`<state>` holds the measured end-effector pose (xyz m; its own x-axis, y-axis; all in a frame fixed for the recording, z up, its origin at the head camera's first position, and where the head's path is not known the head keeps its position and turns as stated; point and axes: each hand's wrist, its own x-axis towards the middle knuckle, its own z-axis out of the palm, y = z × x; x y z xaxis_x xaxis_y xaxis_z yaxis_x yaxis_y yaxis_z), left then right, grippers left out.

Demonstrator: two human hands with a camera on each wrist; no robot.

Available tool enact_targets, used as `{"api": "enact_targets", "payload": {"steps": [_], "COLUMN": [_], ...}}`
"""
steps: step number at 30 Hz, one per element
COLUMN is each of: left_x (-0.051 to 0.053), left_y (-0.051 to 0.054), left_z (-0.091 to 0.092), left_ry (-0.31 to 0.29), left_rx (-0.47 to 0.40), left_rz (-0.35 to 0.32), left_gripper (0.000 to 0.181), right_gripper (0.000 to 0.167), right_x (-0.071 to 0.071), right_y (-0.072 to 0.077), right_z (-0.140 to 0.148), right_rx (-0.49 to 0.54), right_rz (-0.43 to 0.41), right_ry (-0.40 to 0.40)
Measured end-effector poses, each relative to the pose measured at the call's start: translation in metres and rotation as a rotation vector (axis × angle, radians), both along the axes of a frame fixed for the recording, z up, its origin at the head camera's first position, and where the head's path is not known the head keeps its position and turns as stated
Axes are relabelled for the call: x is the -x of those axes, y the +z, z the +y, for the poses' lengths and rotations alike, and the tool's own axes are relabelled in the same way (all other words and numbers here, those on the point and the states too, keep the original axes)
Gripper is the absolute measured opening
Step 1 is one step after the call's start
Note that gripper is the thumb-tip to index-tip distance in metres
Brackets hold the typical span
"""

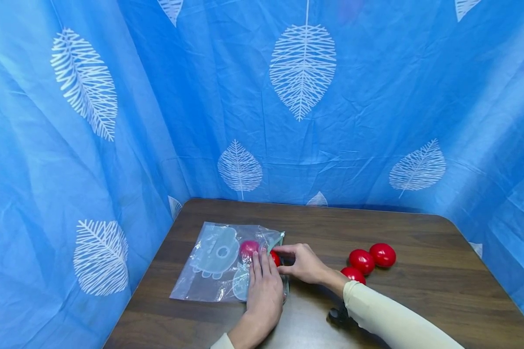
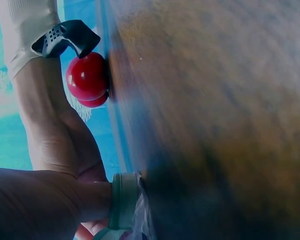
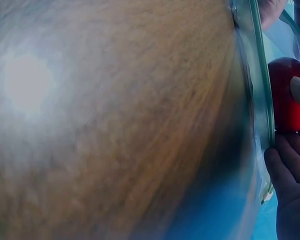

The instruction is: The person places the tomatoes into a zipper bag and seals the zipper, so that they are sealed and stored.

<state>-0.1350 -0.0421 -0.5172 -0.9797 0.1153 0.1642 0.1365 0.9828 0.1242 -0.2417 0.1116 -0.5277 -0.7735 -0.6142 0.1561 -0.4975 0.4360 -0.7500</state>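
Observation:
A clear zip bag (image 1: 187,290) with a pale green cartoon print and a green zip strip lies flat, its mouth toward the right. Inside it is one red ball (image 1: 248,249). My left hand (image 1: 263,291) rests on the bag near the mouth with its fingers straight, and its thumb reaches inside the green zip strip (image 2: 122,200), holding the upper layer. At the opening, my right hand (image 1: 304,264) holds another red ball (image 3: 285,95) between thumb and fingers. The left hand partly hides the bag's near right part.
Three more red balls (image 1: 382,255) sit close together on the brown wooden table (image 1: 436,271), right of the bag, beside the right forearm. A black device (image 1: 338,315) is at the right wrist. A blue curtain (image 1: 353,160) with white leaf prints surrounds the table's back and sides.

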Motion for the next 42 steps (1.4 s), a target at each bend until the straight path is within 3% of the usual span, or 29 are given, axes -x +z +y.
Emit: {"api": "enact_targets", "payload": {"steps": [11,24,32,42], "left_x": [-0.003,-0.005,-0.005,-0.003], "left_y": [-0.001,-0.004,-0.002,-0.001], "left_z": [-0.001,0.0,-0.001,-0.002], "left_ry": [-0.009,-0.011,-0.014,-0.008], "left_rx": [0.019,0.057,0.061,0.066], "left_rz": [0.01,0.095,0.069,0.062], "left_gripper": [0.11,0.105,0.105,0.103], "right_gripper": [0.051,0.031,0.041,0.028], "right_x": [-0.001,-0.002,-0.001,0.002], "right_y": [0.0,0.003,0.006,0.005], "right_z": [-0.002,-0.019,-0.015,-0.021], "right_rx": [-0.035,-0.134,-0.136,-0.113], "right_rz": [0.013,0.239,0.223,0.335], "right_ry": [0.009,0.03,0.025,0.049]}}
